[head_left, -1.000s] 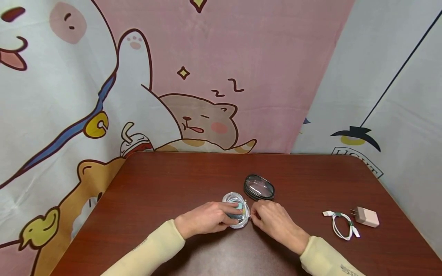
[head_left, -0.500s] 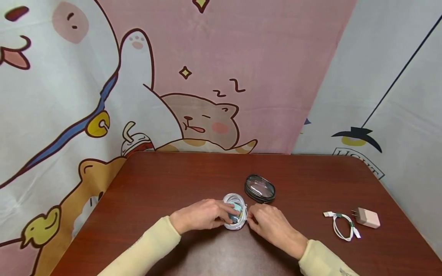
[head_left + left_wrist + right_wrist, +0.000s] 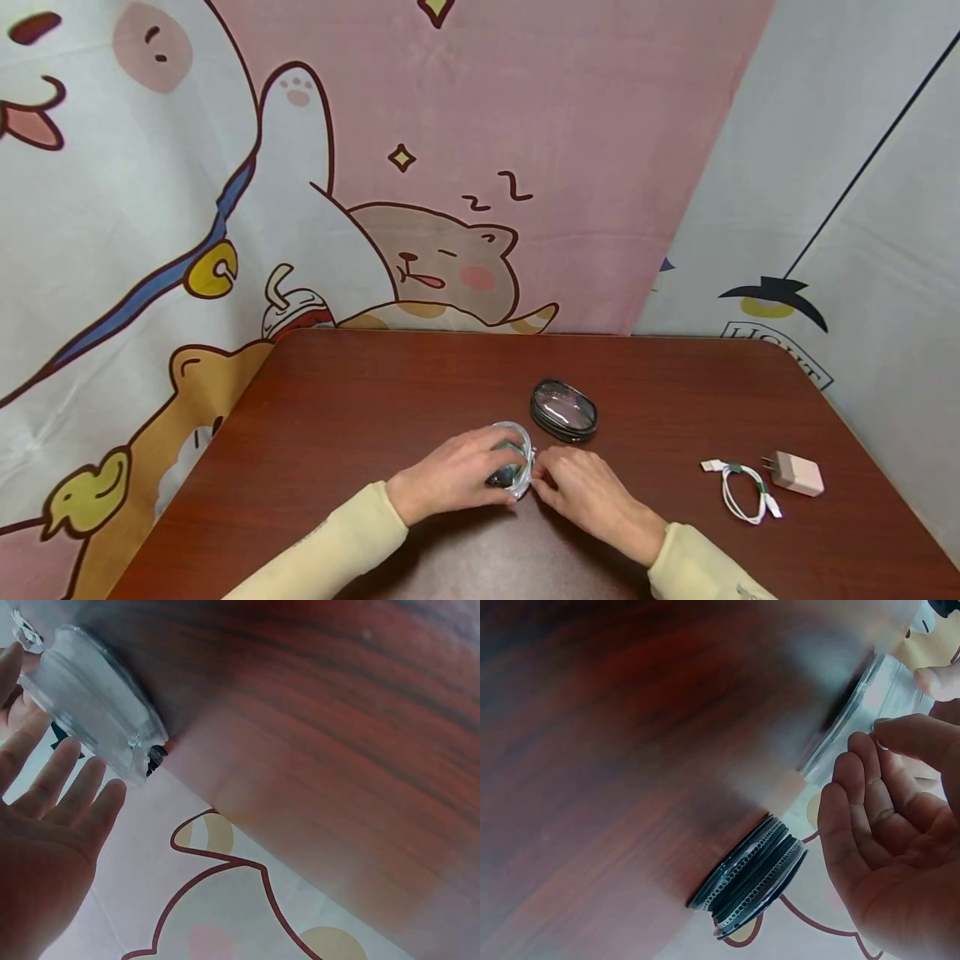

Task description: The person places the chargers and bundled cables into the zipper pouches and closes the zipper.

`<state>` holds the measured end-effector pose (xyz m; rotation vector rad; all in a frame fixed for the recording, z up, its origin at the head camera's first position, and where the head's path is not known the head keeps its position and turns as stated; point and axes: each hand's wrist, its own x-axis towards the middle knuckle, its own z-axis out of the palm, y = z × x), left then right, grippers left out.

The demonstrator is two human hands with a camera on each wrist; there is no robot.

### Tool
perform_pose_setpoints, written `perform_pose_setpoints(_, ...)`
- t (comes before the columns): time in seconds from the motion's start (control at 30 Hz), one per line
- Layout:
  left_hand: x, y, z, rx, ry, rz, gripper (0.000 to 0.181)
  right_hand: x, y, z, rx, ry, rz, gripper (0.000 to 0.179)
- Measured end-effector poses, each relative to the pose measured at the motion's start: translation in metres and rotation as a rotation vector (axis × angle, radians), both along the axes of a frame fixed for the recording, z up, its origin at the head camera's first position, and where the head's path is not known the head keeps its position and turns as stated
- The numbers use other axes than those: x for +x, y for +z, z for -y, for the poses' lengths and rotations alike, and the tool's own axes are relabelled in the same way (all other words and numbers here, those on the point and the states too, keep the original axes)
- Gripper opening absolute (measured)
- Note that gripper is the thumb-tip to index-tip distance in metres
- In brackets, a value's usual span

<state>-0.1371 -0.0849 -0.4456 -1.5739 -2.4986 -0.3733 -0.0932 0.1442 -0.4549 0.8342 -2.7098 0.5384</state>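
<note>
A small round clear zip pouch point(image 3: 521, 433) lies on the table, with something teal and dark showing inside. My left hand point(image 3: 457, 471) holds it from the left, thumb at the near side and fingers across the top. In the left wrist view several fingertips spread beside the clear wall of the pouch point(image 3: 105, 697). At the right edge, my right hand point(image 3: 588, 492) pinches a tiny pale zipper pull point(image 3: 883, 744) between thumb and forefinger. The other right fingers curve loosely. Part of the pouch is hidden under the left fingers.
Just behind the right hand sits a black-rimmed oval case point(image 3: 564, 410) with a clear lid. Farther right lie a coiled white cable point(image 3: 727, 492) and a white plug charger point(image 3: 797, 472). A cartoon-printed cloth point(image 3: 585, 167) hangs behind the table point(image 3: 390, 375).
My left hand has shifted right and farther over the pouch, its thumb now at the near side. The right hand has moved slightly left, staying at the pouch's right edge.
</note>
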Motion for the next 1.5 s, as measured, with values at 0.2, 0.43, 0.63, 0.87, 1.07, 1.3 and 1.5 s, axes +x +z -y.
perform_pose_setpoints(0.2, 0.003, 0.001, 0.001, -0.076, 0.0, -0.003, 0.038, -0.001, 0.001, 0.0, 0.015, -0.012, 0.004, 0.025)
perform_pose_setpoints(0.43, 0.001, 0.001, 0.004, -0.108, -0.058, -0.076, 0.032, -0.003, 0.002, -0.001, 0.015, -0.019, -0.025, 0.026)
perform_pose_setpoints(0.63, 0.002, 0.001, 0.008, -0.111, -0.088, -0.046, 0.031, -0.005, 0.001, -0.003, 0.024, -0.044, -0.048, 0.025)
perform_pose_setpoints(0.87, 0.002, 0.001, 0.01, -0.119, -0.094, 0.002, 0.027, -0.007, 0.0, -0.006, 0.039, -0.058, -0.083, 0.025)
perform_pose_setpoints(1.07, 0.0, 0.003, 0.012, -0.108, -0.106, 0.029, 0.026, -0.009, 0.001, -0.006, 0.054, -0.079, -0.09, 0.028)
perform_pose_setpoints(1.3, 0.0, 0.004, 0.013, -0.102, -0.127, 0.03, 0.022, -0.01, 0.0, -0.005, 0.087, -0.137, -0.111, 0.022)
perform_pose_setpoints(1.5, -0.001, 0.006, 0.015, -0.099, -0.161, 0.009, 0.02, -0.011, 0.001, -0.005, 0.084, -0.143, -0.126, 0.021)
